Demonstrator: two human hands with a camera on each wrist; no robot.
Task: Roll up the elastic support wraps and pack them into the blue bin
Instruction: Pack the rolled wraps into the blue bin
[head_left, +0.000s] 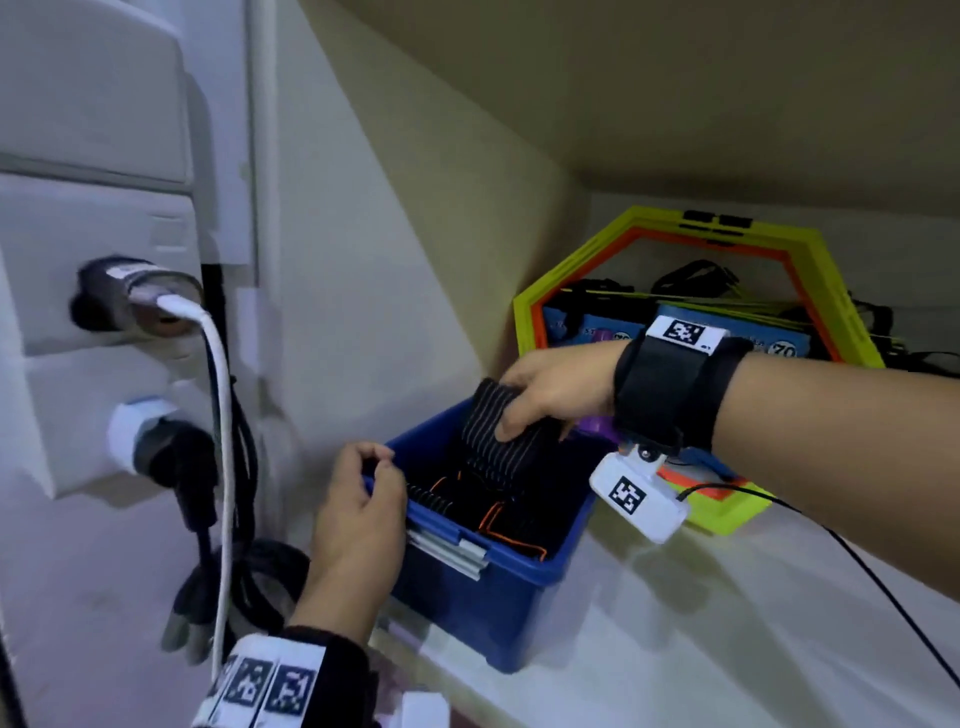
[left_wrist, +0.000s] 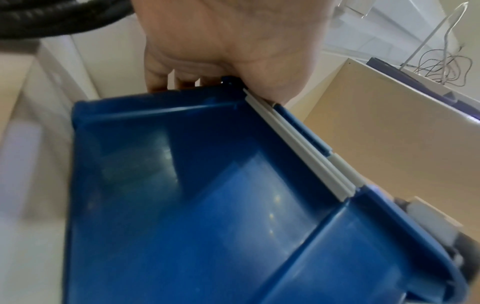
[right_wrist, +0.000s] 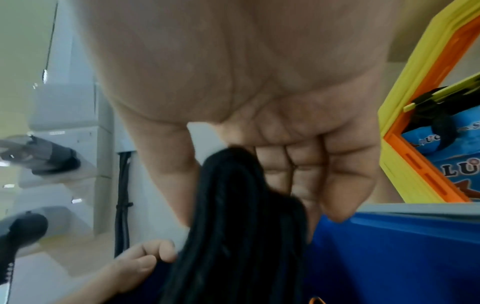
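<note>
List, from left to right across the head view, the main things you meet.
White cable → left hand → blue bin → right hand holding a striped wrap → yellow and orange hexagonal frames.

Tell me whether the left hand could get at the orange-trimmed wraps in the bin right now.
Probably yes. The left hand grips the blue bin's near rim, beside the orange-trimmed wraps. The bin is open-topped; the right hand holds a striped wrap farther back.

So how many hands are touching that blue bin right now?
1. The left hand grips the near corner rim of the blue bin. The right hand holds a striped wrap above it.
</note>
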